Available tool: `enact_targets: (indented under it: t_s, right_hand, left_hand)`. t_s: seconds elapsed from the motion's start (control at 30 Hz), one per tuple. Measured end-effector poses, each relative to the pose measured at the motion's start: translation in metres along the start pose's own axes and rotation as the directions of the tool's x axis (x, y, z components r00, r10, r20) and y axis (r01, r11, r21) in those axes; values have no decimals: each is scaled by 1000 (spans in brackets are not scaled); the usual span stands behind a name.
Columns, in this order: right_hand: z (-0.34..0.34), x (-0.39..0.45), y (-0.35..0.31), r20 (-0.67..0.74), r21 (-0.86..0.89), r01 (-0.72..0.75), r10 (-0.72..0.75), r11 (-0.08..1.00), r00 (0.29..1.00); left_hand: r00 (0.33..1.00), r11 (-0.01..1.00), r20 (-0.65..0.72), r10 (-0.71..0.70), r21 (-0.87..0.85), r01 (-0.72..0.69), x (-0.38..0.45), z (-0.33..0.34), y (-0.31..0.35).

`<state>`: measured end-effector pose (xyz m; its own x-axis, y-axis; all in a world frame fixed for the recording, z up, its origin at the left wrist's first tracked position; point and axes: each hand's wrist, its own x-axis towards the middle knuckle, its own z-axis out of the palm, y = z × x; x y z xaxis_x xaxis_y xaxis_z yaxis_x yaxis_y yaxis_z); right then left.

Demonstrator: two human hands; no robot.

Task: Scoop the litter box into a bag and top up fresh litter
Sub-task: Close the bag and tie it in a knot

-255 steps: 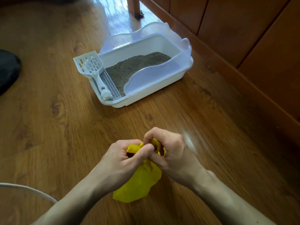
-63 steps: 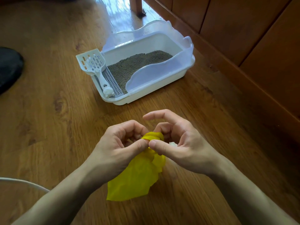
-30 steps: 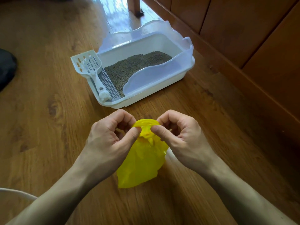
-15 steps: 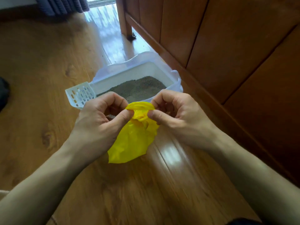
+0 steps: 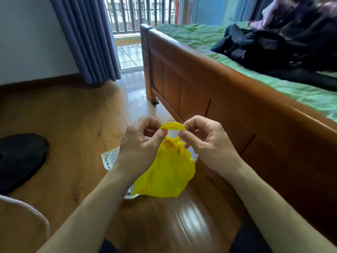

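left hand (image 5: 139, 143): fingers curled, thumb and forefinger pinching the left end of the bag's top loop
right hand (image 5: 204, 141): fingers curled, thumb and forefinger pinching the right end of the same loop
bag (image 5: 167, 172): yellow plastic, held up in the air between both hands, neck bunched into a knot just under the loop, body hangs down full and rounded
scoop (image 5: 110, 158): white, slotted, only a corner shows left of the left wrist, rest hidden behind arm
litter box (image 5: 130, 195): mostly hidden behind bag and left forearm, small white edge peeks out under the bag; litter itself not visible
floor (image 5: 69, 125): wood planks, glossy glare patch near bottom centre
bed (image 5: 228, 99): wooden frame on the right, green sheet on top, just beside the hands
dark clothes (image 5: 277, 46): piled on the bed, upper right
curtain (image 5: 87, 37): grey-blue, hangs by the open balcony door, well behind
black thing (image 5: 20, 157): on floor at left edge, blurred, cannot tell what it is
white cable (image 5: 31, 210): curves in at lower left
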<state>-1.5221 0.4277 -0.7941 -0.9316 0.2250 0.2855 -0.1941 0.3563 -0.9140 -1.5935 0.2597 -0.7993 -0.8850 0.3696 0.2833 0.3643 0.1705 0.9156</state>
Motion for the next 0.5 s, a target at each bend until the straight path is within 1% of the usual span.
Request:
enact_targets:
  t_s: [0.1, 0.17, 0.23, 0.33, 0.4, 0.43, 0.5]
  right_hand:
    - [11, 1, 1, -62, 48, 41, -38, 998, 997]
    - [21, -8, 16, -76, 70, 33, -27, 997, 997]
    - [32, -21, 42, -87, 67, -4, 10, 998, 996]
    - [49, -42, 77, -37, 170, -136, 144, 976, 989]
    - [55, -52, 89, 18, 235, -206, 207, 950, 978]
    - [54, -56, 90, 32, 248, -220, 219, 943, 975]
    - [50, -58, 87, 34, 280, -221, 221, 934, 975]
  left_hand:
    - [997, 999, -67, 29, 30, -27, -1, 0, -3]
    - [997, 999, -64, 33, 37, -31, -11, 2, -20]
    - [1000, 1000, -25, 3, 14, -3, -27, 5, -46]
    - [998, 999, 44, -51, 19, 50, -52, 13, -83]
    - [996, 996, 41, -85, 0, 85, -65, 19, -92]
    - [997, 997, 23, -77, 16, 77, -68, 22, -93]
    - [1000, 994, 1, -24, 102, 24, -71, 23, -89]
